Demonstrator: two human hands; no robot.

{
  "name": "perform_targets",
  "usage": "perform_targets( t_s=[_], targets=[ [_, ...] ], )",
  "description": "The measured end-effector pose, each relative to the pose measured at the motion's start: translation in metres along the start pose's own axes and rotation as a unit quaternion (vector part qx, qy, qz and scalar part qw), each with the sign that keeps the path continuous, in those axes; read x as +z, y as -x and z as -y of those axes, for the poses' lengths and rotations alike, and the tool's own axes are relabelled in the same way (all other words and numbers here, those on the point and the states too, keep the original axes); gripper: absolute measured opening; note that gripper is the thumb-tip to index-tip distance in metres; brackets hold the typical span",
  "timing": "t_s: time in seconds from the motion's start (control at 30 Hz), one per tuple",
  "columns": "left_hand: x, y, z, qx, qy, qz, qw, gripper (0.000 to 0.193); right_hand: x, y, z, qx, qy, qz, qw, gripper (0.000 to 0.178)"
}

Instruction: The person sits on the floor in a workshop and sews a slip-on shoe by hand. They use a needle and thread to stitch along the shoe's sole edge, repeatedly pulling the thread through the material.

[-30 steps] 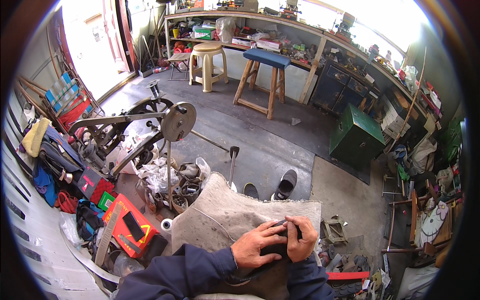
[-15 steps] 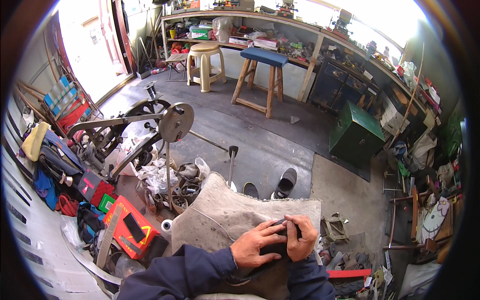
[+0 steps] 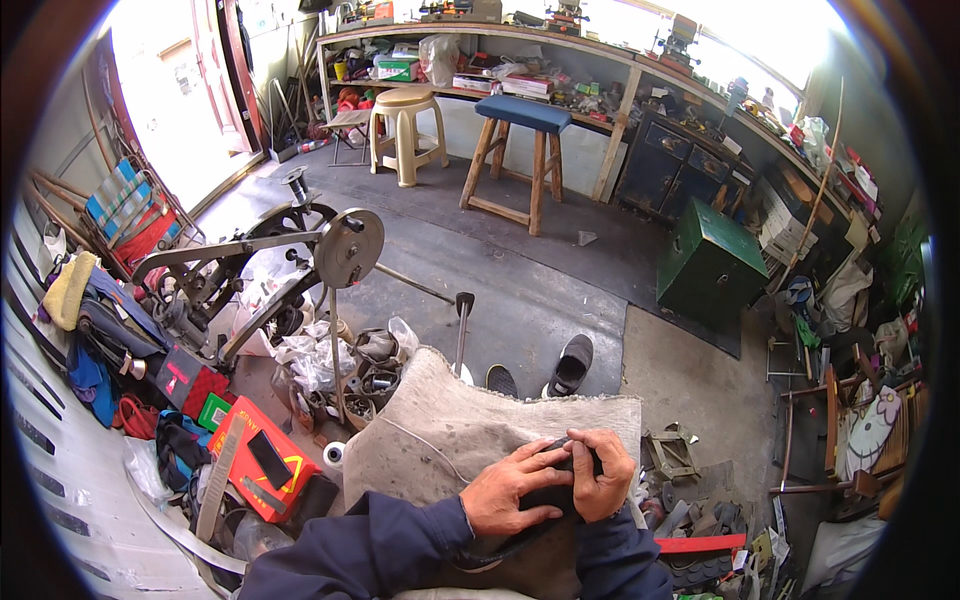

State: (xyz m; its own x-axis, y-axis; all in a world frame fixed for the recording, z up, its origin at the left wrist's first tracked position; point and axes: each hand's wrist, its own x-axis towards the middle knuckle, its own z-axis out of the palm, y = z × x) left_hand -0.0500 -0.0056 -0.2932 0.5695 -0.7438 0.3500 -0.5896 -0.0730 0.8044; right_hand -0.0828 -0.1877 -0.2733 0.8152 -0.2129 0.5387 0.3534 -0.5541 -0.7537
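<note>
On my lap lies a stained beige cloth (image 3: 410, 410), with a thin pale cord (image 3: 425, 441) across it. Over the cloth, both hands grip a dark, shoe-like item (image 3: 550, 497) that is mostly hidden beneath them. My left hand (image 3: 508, 489) lies over its left side, thumb and fingers bent around it. Close beside it, my right hand (image 3: 602, 474) pinches the upper edge of the item, fingers curled. The two hands' fingertips nearly meet there. Whether a small tool sits between the right fingers cannot be made out.
At the left stands a hand-cranked metal machine (image 3: 345, 248) above bags of parts. A phone (image 3: 268, 458) rests on an orange box (image 3: 240, 440). Farther off are a blue-topped stool (image 3: 525, 113), a beige stool (image 3: 408, 135), a green chest (image 3: 712, 255) and a cluttered workbench (image 3: 600, 56).
The view has shifted very slightly. Both hands keep nearly the same place and grip on the dark item.
</note>
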Motion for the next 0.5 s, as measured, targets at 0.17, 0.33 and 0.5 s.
perform_targets(
  t_s=[0.17, 0.33, 0.5],
  targets=[
    [0.0003, 0.0007, 0.0003, -0.007, 0.007, 0.003, 1.000, 0.051, 0.0001, -0.0003, -0.0003, -0.002, 0.000, 0.000, 1.000, 0.016],
    [0.0008, 0.0011, 0.0013, -0.010, 0.004, 0.002, 1.000, 0.051, -0.0005, 0.0001, -0.0010, -0.001, 0.000, 0.004, 1.000, 0.015],
    [0.0009, 0.0010, 0.0028, -0.008, 0.004, 0.004, 1.000, 0.051, -0.0010, 0.0000, -0.0029, -0.027, 0.011, 0.013, 0.999, 0.014]
  ],
)
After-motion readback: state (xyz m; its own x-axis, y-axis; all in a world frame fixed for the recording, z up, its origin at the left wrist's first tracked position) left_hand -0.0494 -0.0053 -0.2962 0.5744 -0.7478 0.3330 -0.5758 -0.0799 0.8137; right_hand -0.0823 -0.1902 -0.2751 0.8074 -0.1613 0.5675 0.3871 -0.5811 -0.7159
